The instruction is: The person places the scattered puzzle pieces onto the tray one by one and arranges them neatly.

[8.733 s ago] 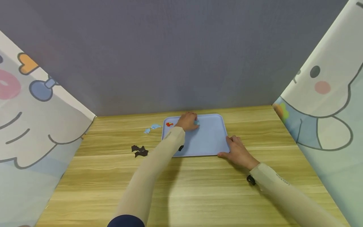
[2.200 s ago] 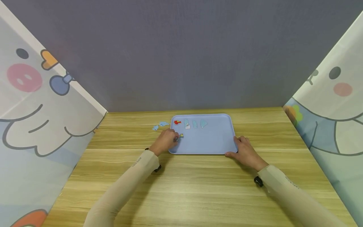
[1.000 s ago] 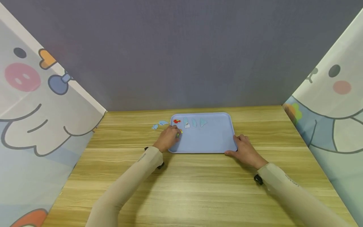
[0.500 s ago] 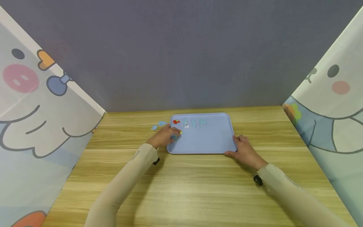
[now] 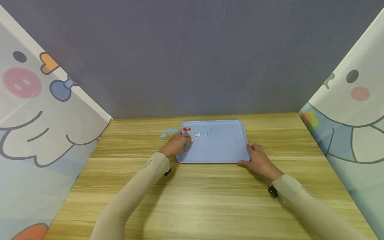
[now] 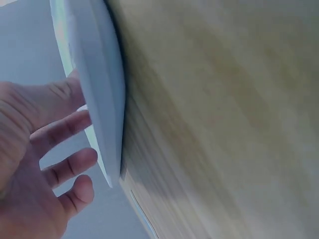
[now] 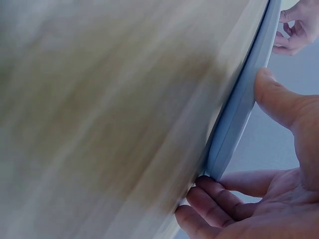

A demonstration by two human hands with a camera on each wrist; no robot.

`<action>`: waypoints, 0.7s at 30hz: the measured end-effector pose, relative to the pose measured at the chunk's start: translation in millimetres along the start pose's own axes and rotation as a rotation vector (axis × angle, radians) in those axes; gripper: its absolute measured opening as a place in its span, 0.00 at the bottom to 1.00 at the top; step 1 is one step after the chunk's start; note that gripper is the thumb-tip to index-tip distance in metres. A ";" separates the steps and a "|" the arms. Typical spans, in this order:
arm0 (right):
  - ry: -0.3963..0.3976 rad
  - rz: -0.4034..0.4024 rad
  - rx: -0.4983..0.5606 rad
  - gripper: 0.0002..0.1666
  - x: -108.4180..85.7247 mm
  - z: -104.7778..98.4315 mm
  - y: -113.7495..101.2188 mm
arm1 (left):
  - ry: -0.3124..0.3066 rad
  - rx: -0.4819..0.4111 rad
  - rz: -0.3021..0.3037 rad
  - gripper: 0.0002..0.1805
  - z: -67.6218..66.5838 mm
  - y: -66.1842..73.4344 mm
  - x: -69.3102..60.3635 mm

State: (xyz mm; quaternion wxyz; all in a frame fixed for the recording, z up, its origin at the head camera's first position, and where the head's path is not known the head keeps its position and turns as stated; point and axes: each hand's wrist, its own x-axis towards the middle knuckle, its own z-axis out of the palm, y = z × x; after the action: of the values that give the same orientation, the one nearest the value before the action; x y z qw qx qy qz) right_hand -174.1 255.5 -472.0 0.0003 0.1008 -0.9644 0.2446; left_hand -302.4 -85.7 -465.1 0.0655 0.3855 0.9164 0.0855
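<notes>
My left hand [image 5: 176, 144] is over the left side of a pale blue tray [image 5: 219, 150]. Its thumb and fingers pinch a small blue-and-yellow flat puzzle piece [image 5: 187, 145]; a yellow bit shows by the fingertips. From the left wrist, the tray's rim hides the tips of the thumb and index finger. My right hand [image 5: 260, 161] grips the tray's front right corner, thumb along the front edge and fingers at the right side. Along the tray's back lie a red piece [image 5: 186, 129] and three light blue pieces, among them a roughly triangular one [image 5: 214, 130].
Two more light blue pieces, one long [image 5: 172, 130] and one small [image 5: 163, 135], lie on the wooden table [image 5: 210, 200] left of the tray. A grey wall [image 5: 198, 60] rises behind the table, and printed cartoon panels [image 5: 357, 126] stand at both sides.
Dark pieces on the table left of the tray are gone since the earliest frame. My left hand has gone from the tray's back to its left side, lately shifting the blue-and-yellow piece slightly right.
</notes>
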 end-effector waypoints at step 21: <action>-0.018 0.010 0.015 0.53 -0.5 -2.7 -2.6 | 0.074 -0.047 -0.031 0.17 -6.1 -3.0 -19.2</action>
State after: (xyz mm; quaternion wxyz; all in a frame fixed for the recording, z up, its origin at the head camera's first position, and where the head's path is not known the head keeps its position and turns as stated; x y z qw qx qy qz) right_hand -173.3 254.7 -468.4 -0.0103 0.0979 -0.9630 0.2510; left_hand -292.3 -102.2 -458.8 0.0419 0.3661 0.9218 0.1200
